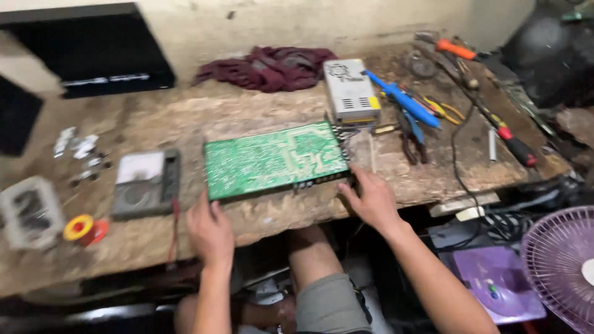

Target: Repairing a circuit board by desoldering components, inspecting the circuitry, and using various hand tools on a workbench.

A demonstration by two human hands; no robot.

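Green circuit board (275, 159) lies between left hand (210, 230) and right hand (370, 199).

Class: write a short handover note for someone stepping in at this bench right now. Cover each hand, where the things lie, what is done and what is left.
Left hand: open, fingertips at the near left corner of the green circuit board.
Right hand: open, fingers at the board's near right edge.
Board: lies flat on the wooden bench, solder side up.
Meter left of it; blue tool and pliers right.
Done: board laid out.
Left: no tool picked up yet.
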